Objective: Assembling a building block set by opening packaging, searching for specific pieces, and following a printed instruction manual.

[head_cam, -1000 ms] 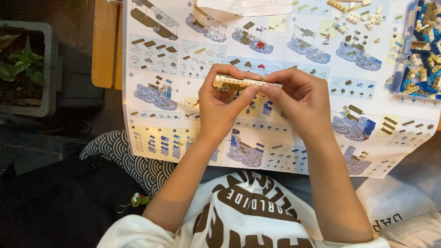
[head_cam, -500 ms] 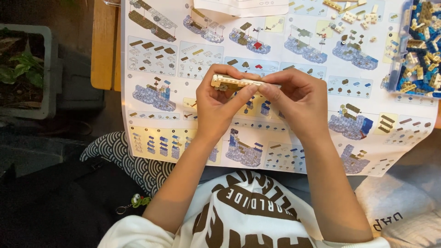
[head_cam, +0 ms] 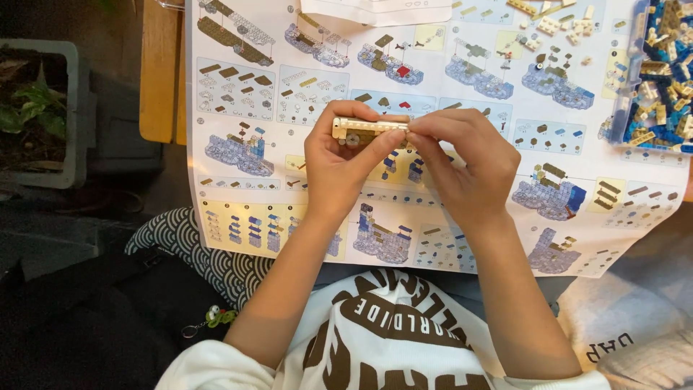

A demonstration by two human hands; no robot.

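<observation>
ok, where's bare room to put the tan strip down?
Both hands, left hand and right hand, pinch the tan strip. Open sheet shows below the left hand and around its left half. Crowded top right: loose bricks and the brick tray.

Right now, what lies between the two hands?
In the head view, a small tan brick assembly lies between the left hand and the right hand. Both pinch it above the instruction sheet.

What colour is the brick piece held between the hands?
Tan brick piece, clearest in the head view.
</observation>
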